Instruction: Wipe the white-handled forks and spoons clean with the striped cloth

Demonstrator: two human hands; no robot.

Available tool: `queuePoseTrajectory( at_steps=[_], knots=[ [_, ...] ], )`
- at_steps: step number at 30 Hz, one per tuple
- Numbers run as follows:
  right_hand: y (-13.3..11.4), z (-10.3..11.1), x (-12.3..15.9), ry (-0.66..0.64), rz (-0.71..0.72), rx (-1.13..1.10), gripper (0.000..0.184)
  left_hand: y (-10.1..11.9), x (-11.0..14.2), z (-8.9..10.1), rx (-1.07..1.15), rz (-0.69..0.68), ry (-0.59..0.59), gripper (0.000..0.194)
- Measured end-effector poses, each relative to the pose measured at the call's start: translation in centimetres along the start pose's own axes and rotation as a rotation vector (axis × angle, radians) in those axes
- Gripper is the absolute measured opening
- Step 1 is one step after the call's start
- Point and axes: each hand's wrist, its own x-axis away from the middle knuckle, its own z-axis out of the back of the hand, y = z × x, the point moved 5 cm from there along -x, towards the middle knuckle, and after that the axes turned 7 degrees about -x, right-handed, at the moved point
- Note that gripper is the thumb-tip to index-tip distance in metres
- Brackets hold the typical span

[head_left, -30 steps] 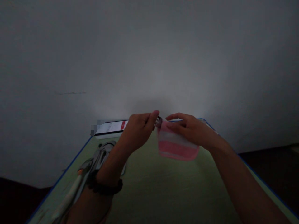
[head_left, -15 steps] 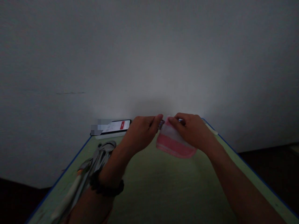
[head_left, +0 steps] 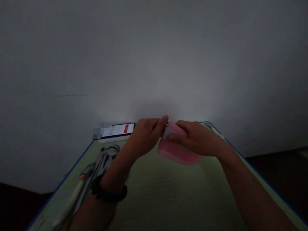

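Observation:
A small pink-and-white cloth (head_left: 178,154) hangs from my right hand (head_left: 196,136), its thumb lying over the front and its fingers behind the upper part. My left hand (head_left: 148,134) is closed, thumb on top, just left of the cloth. A narrow sliver of something dark and shiny shows between that thumb and the cloth; most of it is hidden by my hand and the cloth, so its kind cannot be made out. Both hands are above the far part of the green table (head_left: 156,195). A black beaded band circles my left wrist.
Several metal utensils (head_left: 109,154) lie in a bundle along the table's left side, partly behind my left forearm, with a pale-handled one (head_left: 72,195) among them. A phone (head_left: 117,130) with a lit screen rests at the back left, by the grey wall (head_left: 154,64).
My right hand has shifted from pinching the cloth's top corner to folding it over and gripping it lower, around the dark item. The left hand has stayed nearly in place.

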Motion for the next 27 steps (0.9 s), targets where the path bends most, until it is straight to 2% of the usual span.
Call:
queuePoseTrajectory(
  at_steps=[3, 8, 13, 18, 23, 27],
  knots=[
    [0.3, -0.7, -0.1, -0.077, -0.016, -0.078, 0.032, 0.3, 0.2, -0.2, 0.026, -0.062, -0.074, 0.046],
    [0.4, -2.1, -0.1, -0.197, 0.0, -0.343, 0.033, 0.4, 0.5, -0.2, 0.019, -0.155, -0.165, 0.044],
    [0.5, -3.0, -0.6, -0.181, 0.066, -0.404, 0.029, 0.0, 0.1, 0.0, -0.193, -0.205, -0.108, 0.039],
    [1.3, -3.6, -1.1, -0.16, 0.073, -0.388, 0.032, -1.6, -0.1, -0.5, -0.284, -0.161, -0.092, 0.04],
    [2.9, -4.3, -1.4, -0.283, 0.01, -0.464, 0.032, -3.7, -0.2, -0.7, -0.234, -0.034, -0.071, 0.044],
    [5.9, -7.0, -1.5, -0.32, -0.044, -0.673, 0.033, -4.7, 0.2, -2.1, -0.121, 0.129, -0.02, 0.041]
  ],
)
